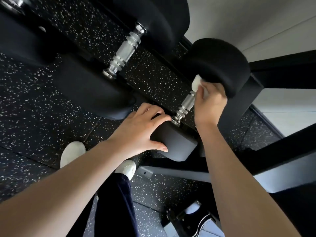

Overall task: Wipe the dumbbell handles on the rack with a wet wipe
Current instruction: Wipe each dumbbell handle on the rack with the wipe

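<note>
A small black dumbbell lies on the rack at right, its chrome handle (185, 106) running between a near head (174, 142) and a far head (220, 64). My right hand (209, 103) grips the far end of that handle with a white wet wipe (196, 82) bunched under its fingers. My left hand (142, 129) holds the near head, thumb below and fingers curled over its top. A bigger dumbbell with a bare chrome handle (125, 50) lies to the left.
The black rack frame (282, 147) slopes down on the right, with a crossbar (174, 173) near my white shoes (126, 168). Speckled black rubber floor (34, 117) lies below. A white wall (256, 19) stands behind. Another large dumbbell head (20, 38) sits at far left.
</note>
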### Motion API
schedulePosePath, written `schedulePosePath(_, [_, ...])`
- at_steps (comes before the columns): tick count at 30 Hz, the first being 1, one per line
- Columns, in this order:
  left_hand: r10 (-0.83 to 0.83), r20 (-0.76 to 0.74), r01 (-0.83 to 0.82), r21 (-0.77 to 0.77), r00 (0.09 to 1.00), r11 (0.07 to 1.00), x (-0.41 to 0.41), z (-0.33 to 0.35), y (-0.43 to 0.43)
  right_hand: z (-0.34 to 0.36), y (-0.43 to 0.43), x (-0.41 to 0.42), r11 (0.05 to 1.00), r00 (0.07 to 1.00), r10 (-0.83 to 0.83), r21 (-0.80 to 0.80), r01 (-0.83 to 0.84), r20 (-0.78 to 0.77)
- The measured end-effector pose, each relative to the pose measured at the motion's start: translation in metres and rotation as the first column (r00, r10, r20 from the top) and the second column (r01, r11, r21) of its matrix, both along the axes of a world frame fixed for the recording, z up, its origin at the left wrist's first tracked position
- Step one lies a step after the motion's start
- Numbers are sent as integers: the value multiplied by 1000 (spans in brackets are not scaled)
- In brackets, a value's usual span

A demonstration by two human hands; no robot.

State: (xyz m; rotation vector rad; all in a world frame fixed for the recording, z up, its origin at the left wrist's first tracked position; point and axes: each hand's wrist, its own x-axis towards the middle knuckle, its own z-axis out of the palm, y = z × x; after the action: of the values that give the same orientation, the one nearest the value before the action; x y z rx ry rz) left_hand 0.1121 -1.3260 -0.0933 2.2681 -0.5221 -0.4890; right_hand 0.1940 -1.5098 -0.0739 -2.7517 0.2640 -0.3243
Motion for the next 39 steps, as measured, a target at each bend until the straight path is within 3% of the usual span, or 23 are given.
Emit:
schedulePosePath(5, [17,30,-16,-31,999,999,0,-2,0,-10,7,-3,990,995,-76,112,82,-60])
schedulePosePath(8, [11,20,-11,-28,1000,1000,0,-1,0,-7,5,-1,992,990,-69,101,82,-127])
schedulePosePath(12, [25,20,-24,-32,999,999,-2,0,0,-5,4,-14,994,950,112,24,-110,-290])
schedulePosePath(16, [26,-9,-26,-29,1000,999,-1,1,0,-4,1,-24,937,810,312,22,-347,-496])
schedulePosePath(20, [18,-39,-19,-22,999,1000,-2,2,-1,0,1,-23,898,706,385,67,-434,-595])
schedulePosePath(28, [17,-63,-20,-39,998,999,-1,2,-1,-10,-2,-17,937,845,288,-49,-346,-451])
schedulePosePath(34, [-19,-45,19,-2,999,1000,1,11,0,-4,8,-11,911,739,321,-20,-412,-593])
schedulePosePath(39, [-19,5,18,73,1000,997,5,31,21,23,23,-2,975,871,181,197,-99,-457])
